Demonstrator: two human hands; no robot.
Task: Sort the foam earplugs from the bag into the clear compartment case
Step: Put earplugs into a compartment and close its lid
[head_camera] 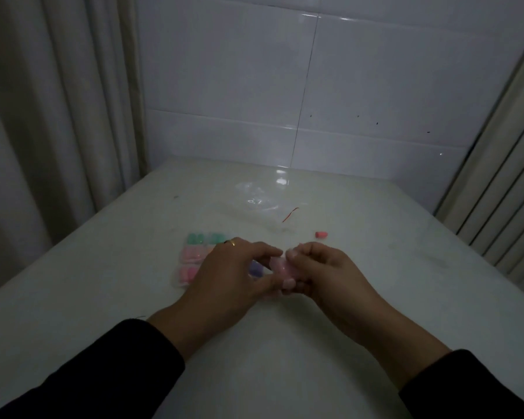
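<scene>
- Here, both hands meet over the near right end of the clear compartment case, which lies flat on the white tabletop, probably so it stays steady while being filled.
- The left hand and right hand both pinch a small pale pink piece; likely earplugs or a bit of the case, too dim to tell.
- Green earplugs fill the far cells, pink ones the near left, something purple shows between the fingers.
- One pink earplug lies loose, well apart; the clear bag sits farther back, looking emptied.
- The hands hide the case's right half.
</scene>
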